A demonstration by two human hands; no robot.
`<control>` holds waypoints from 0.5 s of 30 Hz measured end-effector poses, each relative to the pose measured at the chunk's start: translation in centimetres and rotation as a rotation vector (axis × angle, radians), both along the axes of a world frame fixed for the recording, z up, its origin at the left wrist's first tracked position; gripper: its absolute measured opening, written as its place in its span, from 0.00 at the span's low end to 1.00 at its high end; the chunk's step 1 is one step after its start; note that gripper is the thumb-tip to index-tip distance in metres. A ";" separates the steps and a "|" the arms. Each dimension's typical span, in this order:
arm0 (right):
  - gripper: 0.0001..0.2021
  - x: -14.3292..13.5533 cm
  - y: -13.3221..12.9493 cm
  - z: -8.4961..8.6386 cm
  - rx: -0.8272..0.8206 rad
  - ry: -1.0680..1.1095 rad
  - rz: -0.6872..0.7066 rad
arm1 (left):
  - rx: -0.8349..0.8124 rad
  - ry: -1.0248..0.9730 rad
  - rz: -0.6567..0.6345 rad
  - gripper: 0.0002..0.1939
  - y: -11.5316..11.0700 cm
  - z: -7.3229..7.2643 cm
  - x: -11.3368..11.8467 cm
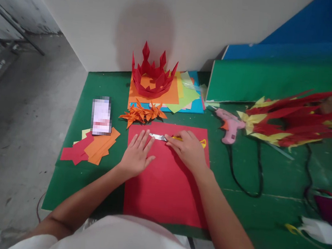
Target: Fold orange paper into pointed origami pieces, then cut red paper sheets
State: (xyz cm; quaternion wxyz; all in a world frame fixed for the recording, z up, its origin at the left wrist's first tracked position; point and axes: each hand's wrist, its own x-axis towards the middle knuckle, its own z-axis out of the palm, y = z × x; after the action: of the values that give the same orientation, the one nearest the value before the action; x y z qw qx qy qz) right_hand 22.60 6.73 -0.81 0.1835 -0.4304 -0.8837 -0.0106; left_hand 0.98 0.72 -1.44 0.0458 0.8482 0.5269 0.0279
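Observation:
A large sheet of red paper (160,186) lies flat on the green tabletop in front of me. My left hand (136,155) rests flat on its upper left part, fingers spread, the fingertips by the tip of a metal blade. That blade belongs to yellow-handled scissors (159,137) lying along the upper part of the sheet. My right hand (188,151) is closed over the scissors, thumb and fingers at the blade's base. Part of a yellow handle loop shows beyond the knuckles; the rest is hidden under the hand.
Orange folded paper shapes (138,114) and a red paper crown (152,80) lie behind the sheet. To the left are a phone (101,115) and paper strips (96,149). A pink glue gun (231,124) with a black cord and red-yellow paper pieces (294,120) lie right.

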 end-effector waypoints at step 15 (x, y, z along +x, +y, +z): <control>0.14 3.0 1.4 -0.1 -0.001 0.051 -0.079 | -0.044 -0.014 0.011 0.29 -0.1 0.8 0.0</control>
State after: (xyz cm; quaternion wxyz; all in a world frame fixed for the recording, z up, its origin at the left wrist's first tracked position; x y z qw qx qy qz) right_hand 25.58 8.15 -0.89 0.2050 -0.4652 -0.8611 -0.0065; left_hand 0.97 0.67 -0.66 0.0678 0.8440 0.5316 0.0226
